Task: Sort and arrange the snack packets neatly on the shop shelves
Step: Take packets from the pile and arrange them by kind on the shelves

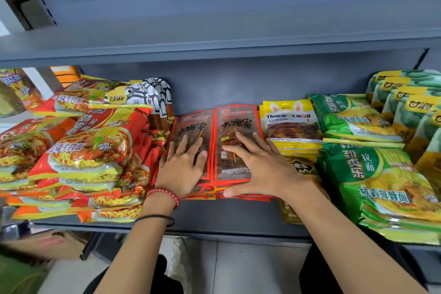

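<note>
Both hands flat, fingers spread, on two red packet stacks mid-shelf [238, 217]. Left hand [182, 169] presses the left red stack [191, 131]; right hand [260, 167] lies on the right red stack [235, 126], thumb at its front edge. Nothing gripped. Red noodle packs [83, 150] to the left, yellow packets [291, 124] and green noodle packs [381, 174] to the right. Red bead bracelet [164, 194] on left wrist.

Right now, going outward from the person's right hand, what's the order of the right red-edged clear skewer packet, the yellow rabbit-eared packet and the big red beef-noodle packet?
1. Right red-edged clear skewer packet: directly under the right hand.
2. Yellow rabbit-eared packet: just to the hand's right.
3. Big red beef-noodle packet: far left, beyond the left hand.
</note>
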